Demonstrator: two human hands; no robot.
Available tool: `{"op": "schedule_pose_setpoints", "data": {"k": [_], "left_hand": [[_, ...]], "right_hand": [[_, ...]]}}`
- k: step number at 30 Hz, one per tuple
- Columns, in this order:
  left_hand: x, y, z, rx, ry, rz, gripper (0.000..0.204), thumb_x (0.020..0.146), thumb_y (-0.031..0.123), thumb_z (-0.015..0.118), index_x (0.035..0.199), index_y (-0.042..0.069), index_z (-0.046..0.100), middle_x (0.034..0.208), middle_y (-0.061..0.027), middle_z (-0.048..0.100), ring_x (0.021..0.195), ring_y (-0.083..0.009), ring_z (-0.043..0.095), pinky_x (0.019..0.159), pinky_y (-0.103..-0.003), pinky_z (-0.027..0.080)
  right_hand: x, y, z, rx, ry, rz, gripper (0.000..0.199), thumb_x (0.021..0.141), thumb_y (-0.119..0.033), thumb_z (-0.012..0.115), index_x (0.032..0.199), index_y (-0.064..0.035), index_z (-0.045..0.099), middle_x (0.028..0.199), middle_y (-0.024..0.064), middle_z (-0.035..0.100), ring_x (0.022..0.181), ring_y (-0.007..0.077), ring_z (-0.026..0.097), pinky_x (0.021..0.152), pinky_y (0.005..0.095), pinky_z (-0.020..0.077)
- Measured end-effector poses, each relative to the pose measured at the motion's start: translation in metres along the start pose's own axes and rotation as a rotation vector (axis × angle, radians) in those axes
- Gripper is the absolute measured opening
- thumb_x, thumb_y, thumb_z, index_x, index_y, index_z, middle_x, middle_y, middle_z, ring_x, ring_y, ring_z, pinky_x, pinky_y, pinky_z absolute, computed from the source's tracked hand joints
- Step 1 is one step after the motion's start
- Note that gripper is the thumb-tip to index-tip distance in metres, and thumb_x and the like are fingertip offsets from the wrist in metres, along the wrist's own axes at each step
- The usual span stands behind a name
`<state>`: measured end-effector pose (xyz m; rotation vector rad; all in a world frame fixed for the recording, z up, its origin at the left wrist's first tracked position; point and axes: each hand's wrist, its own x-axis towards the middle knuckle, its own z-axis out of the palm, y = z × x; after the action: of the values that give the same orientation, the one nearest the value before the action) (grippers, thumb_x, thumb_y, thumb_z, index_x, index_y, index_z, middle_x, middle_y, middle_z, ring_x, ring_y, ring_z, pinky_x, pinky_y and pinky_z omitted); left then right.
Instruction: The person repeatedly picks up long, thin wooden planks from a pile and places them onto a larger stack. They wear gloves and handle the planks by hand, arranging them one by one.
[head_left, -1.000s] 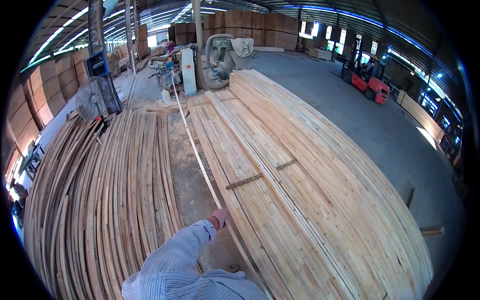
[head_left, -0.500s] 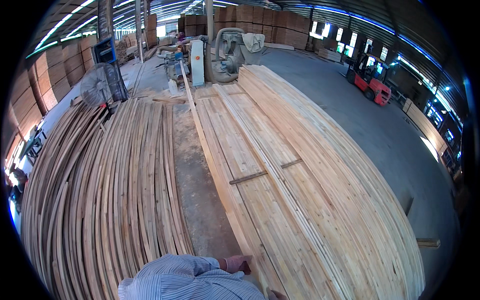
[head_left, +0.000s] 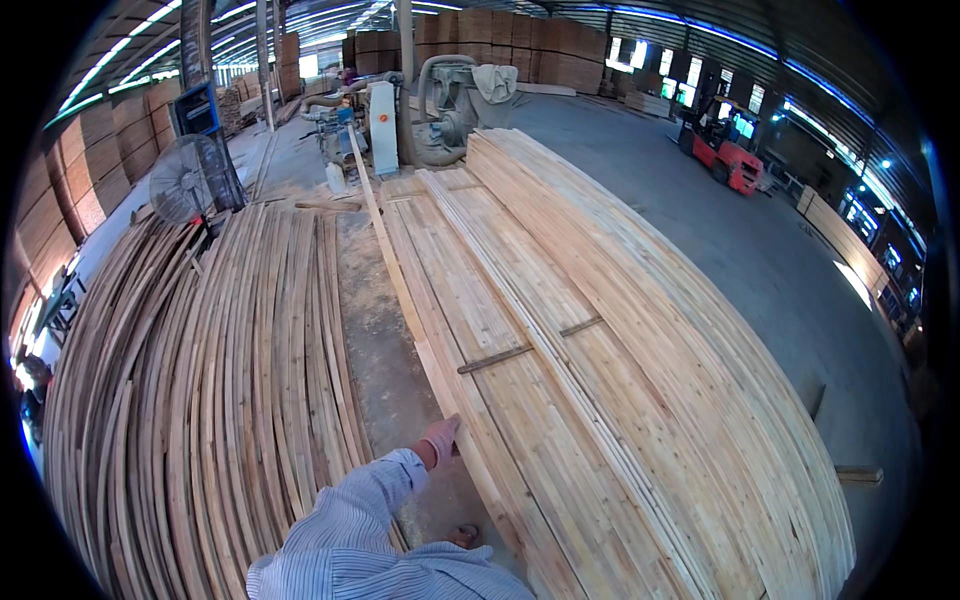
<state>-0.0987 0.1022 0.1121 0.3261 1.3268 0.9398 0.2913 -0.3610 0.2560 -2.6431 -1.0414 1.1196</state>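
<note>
My left hand (head_left: 441,437), in a pinkish work glove, reaches forward from a blue-striped sleeve. Its fingers are closed on the near-side edge of a long, narrow wooden strip (head_left: 400,290). The strip runs from the machine at the far end back toward me, along the left side of a low stack of pale planks (head_left: 520,390). My thumb and fingertips are partly hidden at the wood. My right hand does not show. A small brown shape (head_left: 464,536), perhaps a shoe, sticks out beside the shirt near the floor.
Many rough strips (head_left: 220,370) lie in a wide pile on the left. A taller plank stack (head_left: 650,330) rises on the right. Ahead stand a grey-white machine (head_left: 383,128) and a fan (head_left: 180,180). A red forklift (head_left: 725,160) is at the far right.
My left hand has moved forward along the strip and the arm is stretched out farther. The other hand, seen at the lower edge before, has left view. The whole view has shifted slightly.
</note>
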Motion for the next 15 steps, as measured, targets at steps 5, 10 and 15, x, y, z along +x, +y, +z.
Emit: {"op": "schedule_pose_setpoints", "data": {"k": [5, 10, 15], "left_hand": [[0.070, -0.006, -0.017, -0.009, -0.063, -0.008, 0.046, 0.095, 0.042, 0.053, 0.122, 0.005, 0.057, 0.110, -0.0130, 0.067, 0.091, -0.0301, 0.069, 0.078, -0.049, 0.058], [0.088, 0.017, -0.002, 0.270, -0.203, -0.063, 0.047, 0.096, 0.046, 0.053, 0.119, 0.005, 0.058, 0.103, -0.0108, 0.068, 0.084, -0.0265, 0.068, 0.071, -0.044, 0.056], [0.093, -0.103, -0.034, 0.544, -0.662, -0.153, 0.041, 0.095, 0.050, 0.053, 0.095, 0.011, 0.064, 0.086, -0.0044, 0.064, 0.071, -0.0183, 0.059, 0.062, -0.040, 0.050]], "right_hand": [[-0.006, -0.002, -0.005, -0.097, 0.028, 0.001, 0.056, 0.089, -0.055, 0.054, 0.104, -0.0038, 0.070, 0.092, 0.0221, 0.070, 0.089, 0.0364, 0.065, 0.082, 0.0461, 0.0478], [-0.020, -0.006, -0.011, -0.103, 0.070, 0.040, 0.061, 0.088, -0.060, 0.052, 0.099, -0.0032, 0.072, 0.090, 0.0237, 0.069, 0.090, 0.0397, 0.065, 0.082, 0.0487, 0.0468], [0.046, -0.011, 0.040, 0.039, 0.149, -0.060, 0.066, 0.086, -0.063, 0.051, 0.090, -0.0011, 0.073, 0.092, 0.0272, 0.068, 0.092, 0.0425, 0.065, 0.082, 0.0509, 0.0466]]}}
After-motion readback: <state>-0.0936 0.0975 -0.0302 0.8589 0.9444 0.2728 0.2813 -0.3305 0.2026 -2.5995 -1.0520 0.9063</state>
